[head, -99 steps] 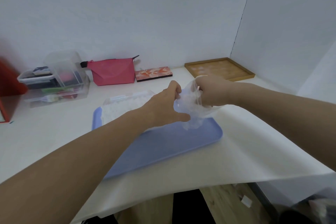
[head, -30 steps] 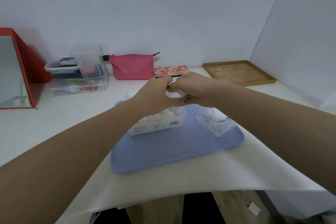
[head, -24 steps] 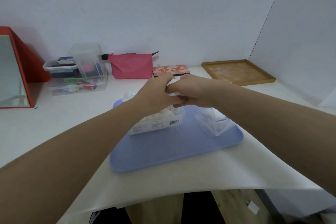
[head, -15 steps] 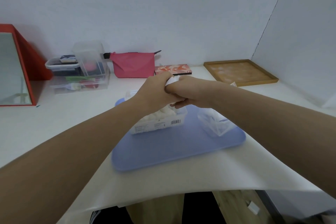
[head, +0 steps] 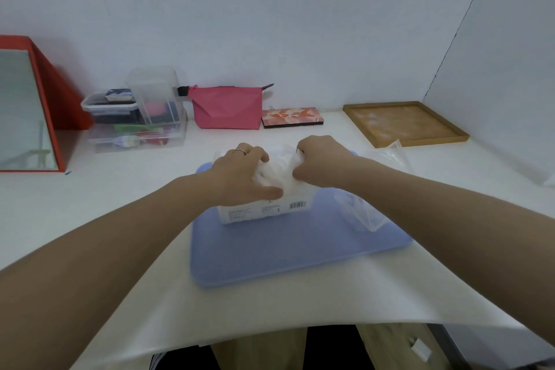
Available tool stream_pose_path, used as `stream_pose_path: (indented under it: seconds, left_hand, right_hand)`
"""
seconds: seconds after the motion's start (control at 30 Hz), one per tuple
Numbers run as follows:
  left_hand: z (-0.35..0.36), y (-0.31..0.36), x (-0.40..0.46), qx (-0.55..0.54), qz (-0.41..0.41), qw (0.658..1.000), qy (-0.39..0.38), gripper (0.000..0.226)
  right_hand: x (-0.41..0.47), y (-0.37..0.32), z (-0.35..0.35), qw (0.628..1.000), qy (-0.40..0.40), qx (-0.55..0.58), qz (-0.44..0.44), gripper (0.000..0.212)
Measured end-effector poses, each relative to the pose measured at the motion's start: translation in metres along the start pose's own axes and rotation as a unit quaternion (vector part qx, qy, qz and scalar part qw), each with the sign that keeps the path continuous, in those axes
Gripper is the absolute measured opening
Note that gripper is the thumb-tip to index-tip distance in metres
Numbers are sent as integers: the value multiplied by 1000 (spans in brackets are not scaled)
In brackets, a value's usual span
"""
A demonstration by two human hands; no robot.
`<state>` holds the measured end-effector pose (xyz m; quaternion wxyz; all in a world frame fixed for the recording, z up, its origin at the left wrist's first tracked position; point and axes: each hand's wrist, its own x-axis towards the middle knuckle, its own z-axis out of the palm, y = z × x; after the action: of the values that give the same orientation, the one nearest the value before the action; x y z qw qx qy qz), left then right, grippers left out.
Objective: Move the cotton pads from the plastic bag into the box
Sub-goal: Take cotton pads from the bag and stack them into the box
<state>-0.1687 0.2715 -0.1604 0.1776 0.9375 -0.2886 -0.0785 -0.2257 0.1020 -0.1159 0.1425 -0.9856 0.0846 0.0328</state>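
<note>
A red-framed mirror (head: pixel 27 111) stands at the desk's (head: pixel 114 198) far left edge. Beside it, against the back edge, sit clear organizers (head: pixel 138 111), then a pink pouch (head: pixel 226 106), a flat floral case (head: pixel 292 117) and, in the far right corner, a wooden tray (head: pixel 405 123).

A blue tray (head: pixel 285 252) lies in the middle of the desk, near its front edge. The box (head: pixel 264 210) stands on the tray's far left part, its open top heaped with white cotton pads (head: pixel 277 170).

The left hand (head: pixel 243 177) lies on the left side of the heap, fingers curled down onto the pads, thumb along the box's near top edge; a ring shows on 1 finger. The right hand (head: pixel 321 161) presses on the right side of the heap, fingers bent and closed into the pads. Both hands touch the pads; whether either grips any I cannot tell.

The plastic bag (head: pixel 360 213) lies crumpled on the tray's right part, just beside the box and under the right forearm. More clear plastic (head: pixel 390 156) rests on the desk behind that forearm.
</note>
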Motion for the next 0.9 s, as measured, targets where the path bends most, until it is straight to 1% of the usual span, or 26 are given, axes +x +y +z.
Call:
stream_pose_path:
  seconds: [0.03, 0.07, 0.13, 0.2, 0.27, 0.43, 0.53, 0.67, 0.83, 0.9]
  left_hand:
    - [2, -1, 0, 4, 1, 1000, 0, 79]
    - [3, -2, -1, 10, 3, 1000, 3, 78]
    - [4, -3, -2, 20, 9, 1000, 10, 77]
    - [3, -2, -3, 28, 12, 999, 12, 77]
    - [3, -2, -4, 28, 14, 999, 12, 76]
    - [5, -2, -3, 30, 9, 999, 13, 74]
    - [6, -1, -2, 35, 4, 999, 11, 74]
    - [7, -2, -3, 36, 6, 999, 17, 75]
    - [6, -2, -5, 29, 10, 999, 11, 74]
    - [4, -5, -4, 10, 10, 1000, 3, 74]
  right_hand:
    - [-1, -1, 2, 1000, 5, -23, -2, 4]
    - [-2, -2, 4, 999, 13, -51, -6, 9]
    - [-1, -5, 11, 995, 35, -90, -17, 13]
    - [1, -6, 19, 996, 47, -77, -24, 23]
    - [3, -4, 23, 998, 36, -54, -24, 27]
    - [1, -2, 17, 996, 10, -78, -34, 20]
    - [1, -5, 19, 993, 38, -103, -43, 17]
    - [0, -5, 22, 989, 92, -100, -53, 17]
    - [3, -3, 27, 994, 58, -85, -29, 8]
    - [5, -2, 25, 996, 60, -60, -19, 12]
